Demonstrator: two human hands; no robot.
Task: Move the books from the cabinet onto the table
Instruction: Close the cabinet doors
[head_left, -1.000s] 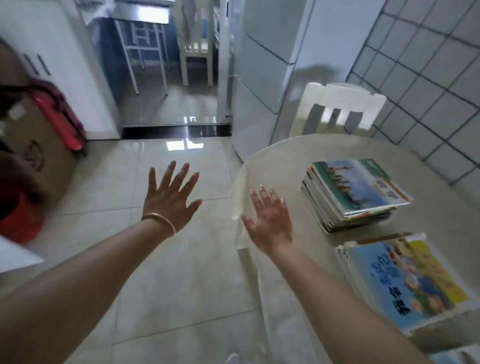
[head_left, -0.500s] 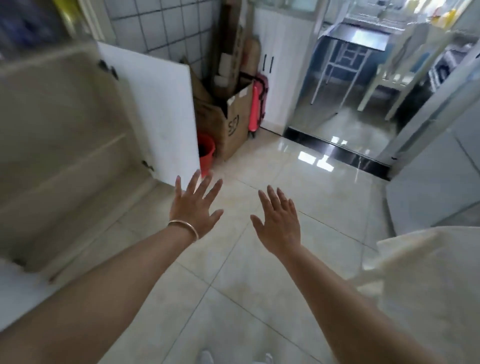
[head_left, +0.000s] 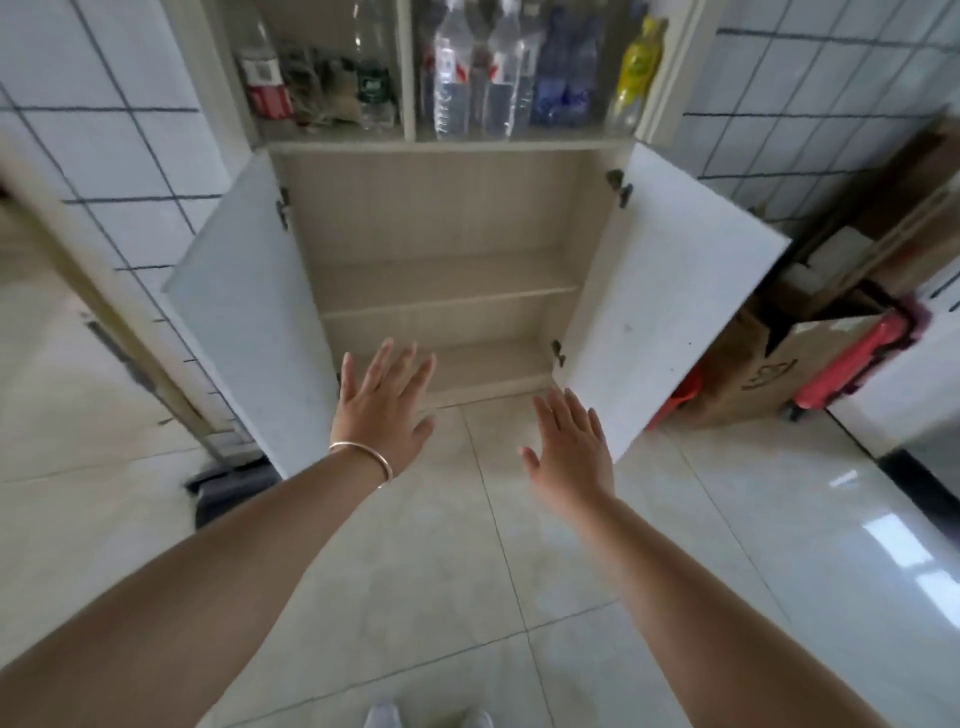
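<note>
I face a beige cabinet (head_left: 441, 208) whose two white doors stand wide open. Both shelves inside (head_left: 447, 291) show bare board, with no books on them. My left hand (head_left: 384, 405), with a thin bracelet at the wrist, reaches out in front of the bottom shelf, fingers spread and holding nothing. My right hand (head_left: 571, 447) hovers just in front of the lower edge of the right door (head_left: 665, 291), fingers straight and empty. The table and the books are out of view.
Several plastic bottles (head_left: 467, 67) fill the glass-fronted part above. The left door (head_left: 249, 322) swings out to the left. A cardboard box (head_left: 753, 358) and a red case (head_left: 852, 358) stand on the right. Glossy floor tiles (head_left: 441, 571) lie underfoot.
The view has swung left from the table with its book stacks, past the doorway, to the open cabinet. Both hands stayed raised and empty throughout.
</note>
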